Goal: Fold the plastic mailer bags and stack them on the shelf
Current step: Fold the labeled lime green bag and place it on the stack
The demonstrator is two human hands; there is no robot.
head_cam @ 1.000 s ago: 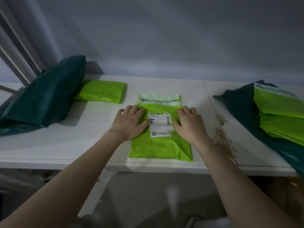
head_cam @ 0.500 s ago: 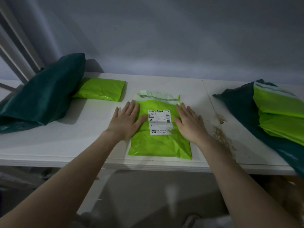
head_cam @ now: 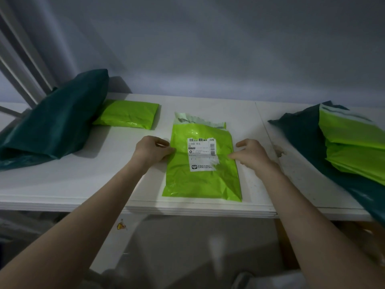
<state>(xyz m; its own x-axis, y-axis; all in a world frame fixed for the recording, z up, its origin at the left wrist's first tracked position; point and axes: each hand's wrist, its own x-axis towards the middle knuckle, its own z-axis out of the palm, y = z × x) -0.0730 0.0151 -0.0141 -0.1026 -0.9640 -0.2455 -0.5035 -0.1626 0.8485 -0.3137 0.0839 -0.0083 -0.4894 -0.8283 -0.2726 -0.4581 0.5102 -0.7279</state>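
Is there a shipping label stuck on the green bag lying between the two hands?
Yes, a white shipping label with a barcode sits on the upper face of the light green mailer.

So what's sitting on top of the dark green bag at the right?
Lime-green mailer bags lie piled on the dark green bag, covering most of it. How many are in the pile, and anything under the dark bag, can't be seen.

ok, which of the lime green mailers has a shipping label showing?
The flat lime mailer in the middle, between the left hand and right hand. The folded one at left and the pile at right show none.
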